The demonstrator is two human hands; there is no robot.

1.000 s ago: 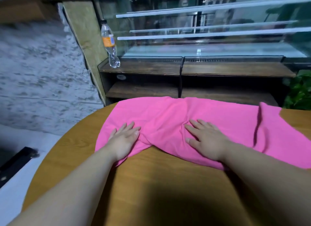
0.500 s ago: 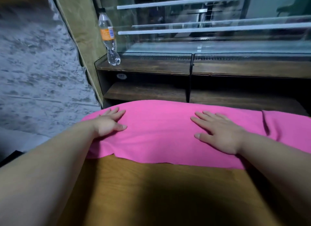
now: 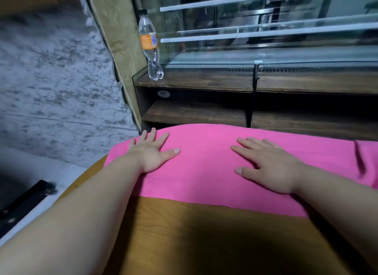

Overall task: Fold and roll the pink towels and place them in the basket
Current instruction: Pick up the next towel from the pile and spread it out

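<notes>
Pink towel (image 3: 204,168) spread flat across wooden table (image 3: 184,233). Left hand (image 3: 151,154) flat on towel's left end, fingers straight, spread. Right hand (image 3: 268,164) flat near middle, palm down. Fold ridge at towel's right. Plastic bottle (image 3: 150,47), orange label, upright on wooden shelf (image 3: 204,80) behind.

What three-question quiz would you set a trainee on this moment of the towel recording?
1. True or false: the left hand and the right hand both lie flat, fingers straight, on the pink towel spread on the table.
2. Where does the plastic bottle stand? A: on the table. B: on the top board of the dark shelf. C: on the pink towel.
3. Is a basket in view?
Key: 1 true; 2 B; 3 no.
</notes>
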